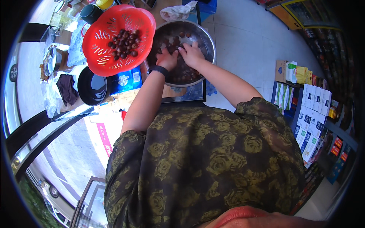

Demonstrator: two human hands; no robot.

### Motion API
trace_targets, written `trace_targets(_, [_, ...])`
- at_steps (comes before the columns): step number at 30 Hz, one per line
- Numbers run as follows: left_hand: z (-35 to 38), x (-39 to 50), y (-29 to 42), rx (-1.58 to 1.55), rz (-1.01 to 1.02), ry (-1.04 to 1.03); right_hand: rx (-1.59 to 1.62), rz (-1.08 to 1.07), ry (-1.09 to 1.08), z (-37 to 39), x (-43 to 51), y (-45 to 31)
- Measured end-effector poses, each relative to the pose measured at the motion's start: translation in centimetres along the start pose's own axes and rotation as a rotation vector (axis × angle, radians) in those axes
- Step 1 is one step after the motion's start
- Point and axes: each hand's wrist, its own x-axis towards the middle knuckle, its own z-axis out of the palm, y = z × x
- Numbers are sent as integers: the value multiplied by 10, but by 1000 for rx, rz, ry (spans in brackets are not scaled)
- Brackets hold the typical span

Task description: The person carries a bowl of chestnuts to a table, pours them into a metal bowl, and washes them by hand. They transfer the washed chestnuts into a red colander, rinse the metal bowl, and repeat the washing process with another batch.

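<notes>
A round stainless steel basin [212, 42] holds dark water with many round brown fruits or nuts [182, 34] in it. Both my hands are inside the basin, side by side. My left hand [167, 59], with a dark band at the wrist, has its fingertips down among the fruits. My right hand [192, 54] is bent over the water with its fingers partly spread. Whether either one grips a fruit is hidden. Left of the basin, a red plastic colander [95, 37] with slots holds a pile of similar dark brown fruits [125, 42], its rim close to the basin's.
A black bowl [92, 85] and a dark cloth [67, 89] lie to the left, near a lidded pot [52, 61]. A white cloth [178, 11] rests behind the basin. A dark green cup [90, 14] stands beyond the colander. Stocked shelves line the right side.
</notes>
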Motion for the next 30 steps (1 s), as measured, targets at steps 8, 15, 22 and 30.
trace_targets(8, [4, 9, 10, -403, 54, 170, 541, 55, 38, 24, 8, -26])
trace_targets(15, [3, -15, 38, -487, 143, 316, 555, -56, 202, 0, -1, -33])
trace_targets(22, [-34, -52, 77, -593, 383, 441, 628, -276, 324, -52, -5, -60])
trace_targets(30, [-131, -26, 40, -690, 492, 634, 578, -613, 319, -47, 38, -163])
